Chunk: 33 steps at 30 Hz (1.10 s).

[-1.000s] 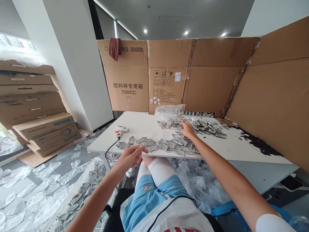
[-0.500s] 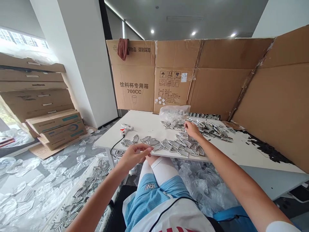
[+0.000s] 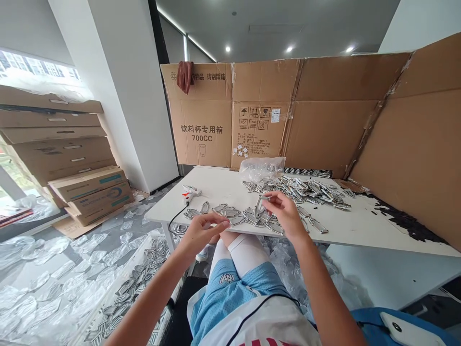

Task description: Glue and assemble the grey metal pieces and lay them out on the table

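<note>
My right hand (image 3: 286, 213) is raised over the near part of the white table (image 3: 219, 186). Its thumb and fingers pinch a silver, oblong loop-shaped piece (image 3: 259, 209), which hangs upright. Below and beside it lies a loose row of similar silver pieces (image 3: 230, 211) along the table's front edge. My left hand (image 3: 205, 233) hovers at that edge, left of the right hand, its fingers stretched out and nothing visible in them. A larger heap of silver pieces (image 3: 306, 190) is spread behind my right hand.
A glue gun (image 3: 190, 193) with a black cord lies at the table's left. Behind the heap sits a clear plastic bag (image 3: 262, 168). Black strips (image 3: 406, 223) lie at right. Cardboard walls (image 3: 331, 115) enclose the back. A crate (image 3: 122, 300) of pieces stands lower left.
My right hand has come back from the heap toward me and left, now with a silver piece in its fingers. The left hand has barely moved.
</note>
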Tool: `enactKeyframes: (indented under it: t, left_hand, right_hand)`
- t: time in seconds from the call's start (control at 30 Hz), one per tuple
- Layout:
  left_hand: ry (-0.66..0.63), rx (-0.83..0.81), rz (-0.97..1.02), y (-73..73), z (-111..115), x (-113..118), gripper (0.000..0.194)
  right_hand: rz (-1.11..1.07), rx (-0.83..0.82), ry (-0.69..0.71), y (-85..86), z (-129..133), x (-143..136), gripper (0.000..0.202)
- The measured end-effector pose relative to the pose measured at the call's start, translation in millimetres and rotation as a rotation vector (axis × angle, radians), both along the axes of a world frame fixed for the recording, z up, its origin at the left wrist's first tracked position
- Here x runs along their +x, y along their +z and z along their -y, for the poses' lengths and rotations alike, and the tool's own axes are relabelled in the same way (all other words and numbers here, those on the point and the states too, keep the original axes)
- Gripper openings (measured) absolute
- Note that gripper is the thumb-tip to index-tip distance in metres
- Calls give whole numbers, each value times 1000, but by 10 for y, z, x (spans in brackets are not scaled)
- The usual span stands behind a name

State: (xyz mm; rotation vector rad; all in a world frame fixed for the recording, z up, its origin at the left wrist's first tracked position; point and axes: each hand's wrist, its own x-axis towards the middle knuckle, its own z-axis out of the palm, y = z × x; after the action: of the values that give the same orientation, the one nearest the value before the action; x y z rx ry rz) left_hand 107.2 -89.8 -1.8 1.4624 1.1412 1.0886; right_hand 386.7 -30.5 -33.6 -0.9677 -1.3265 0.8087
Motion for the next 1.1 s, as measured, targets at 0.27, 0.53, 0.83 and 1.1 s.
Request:
enactKeyframes:
  t: [0.27,0.53,0.83,1.1]
  left_hand:
    - [7,-5,-6,-34,-26,11,39]
    - [85,20,57,-59,-13,74,35]
    - [149,89,106,-110,-4,92,39]
    - [216,100,107,-131,4,113,39]
  right_hand:
    - [-118,-85,121,123,331,-422,44]
    - [-25,-102,278,85,446,-551,42]
    - [54,-115,352,79,557,-767,40]
    - [-1,-105,366,68,627,-837,35]
